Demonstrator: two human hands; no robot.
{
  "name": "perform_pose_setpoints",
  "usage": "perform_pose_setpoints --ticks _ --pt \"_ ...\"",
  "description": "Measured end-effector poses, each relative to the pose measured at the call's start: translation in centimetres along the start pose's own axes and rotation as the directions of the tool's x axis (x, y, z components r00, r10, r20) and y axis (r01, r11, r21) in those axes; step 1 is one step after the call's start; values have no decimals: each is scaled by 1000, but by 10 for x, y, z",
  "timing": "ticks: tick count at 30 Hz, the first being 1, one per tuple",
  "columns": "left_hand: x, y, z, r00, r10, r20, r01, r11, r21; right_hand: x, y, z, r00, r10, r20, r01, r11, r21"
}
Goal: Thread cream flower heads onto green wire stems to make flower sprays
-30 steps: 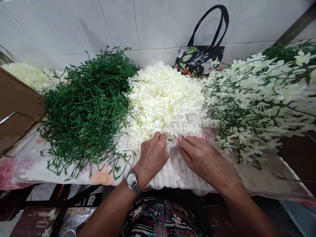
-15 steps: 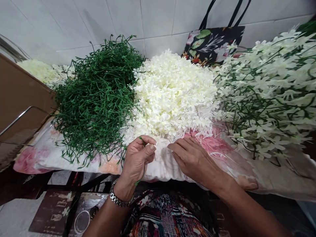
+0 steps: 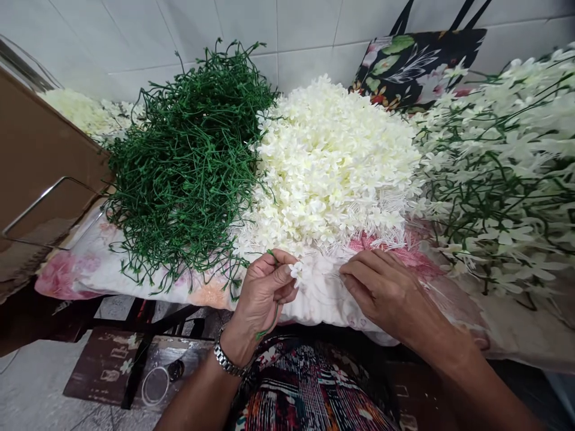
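My left hand (image 3: 266, 287) is closed in a pinch on a thin green plastic stem (image 3: 271, 316) that hangs down past the wrist, with a small white blossom (image 3: 296, 270) at its fingertips. My right hand (image 3: 381, 287) rests on the cloth beside it, fingers pressed together at the edge of a big heap of loose white blossoms (image 3: 332, 161). What the right fingers hold, if anything, is too small to see. A heap of bare green stems (image 3: 188, 161) lies to the left.
Finished sprays of white flowers on green stems (image 3: 498, 161) are piled at the right. A floral tote bag (image 3: 413, 66) leans on the tiled wall. A brown cardboard box (image 3: 31, 161) stands at left. The floral cloth (image 3: 81, 269) covers the table.
My left hand has turned palm-up and drawn back from the blossom heap with a green stem in it. A white blossom now sits at its fingertips. My right hand stays beside it.
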State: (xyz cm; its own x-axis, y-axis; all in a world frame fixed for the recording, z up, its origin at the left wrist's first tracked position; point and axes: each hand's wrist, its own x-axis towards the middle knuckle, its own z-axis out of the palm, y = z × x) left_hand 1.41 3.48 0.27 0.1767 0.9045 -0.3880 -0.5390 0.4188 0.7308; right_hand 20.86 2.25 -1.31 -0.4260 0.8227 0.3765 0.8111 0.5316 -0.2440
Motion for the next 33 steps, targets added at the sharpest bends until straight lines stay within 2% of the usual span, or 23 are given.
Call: perform_pose_setpoints --ticks 5,10,16,20,28,30,33 --pt "0 1 -3 999 32 17 -32 999 2 -5 2 -10 999 39 -10 -37 995 92" --pt "-1 2 -2 999 46 20 -46 999 13 -11 3 -18 996 88 7 -88 992 94" --pt "-3 0 4 1000 15 -27 -13 999 52 -7 -9 -7 994 56 95 -56 998 -5" --pt "-3 -1 6 1000 2 -31 0 999 54 -5 -10 -1 992 62 111 -57 997 -43" --pt "-2 -2 2 999 -38 7 38 999 -13 -4 -1 -26 977 198 82 -212 948 237" --pt "-3 -2 2 999 -39 15 40 999 -32 -3 -3 -30 958 273 88 -287 896 338" --pt "-3 -4 4 999 -34 34 36 998 -57 -1 -12 -30 915 397 74 -370 751 547"
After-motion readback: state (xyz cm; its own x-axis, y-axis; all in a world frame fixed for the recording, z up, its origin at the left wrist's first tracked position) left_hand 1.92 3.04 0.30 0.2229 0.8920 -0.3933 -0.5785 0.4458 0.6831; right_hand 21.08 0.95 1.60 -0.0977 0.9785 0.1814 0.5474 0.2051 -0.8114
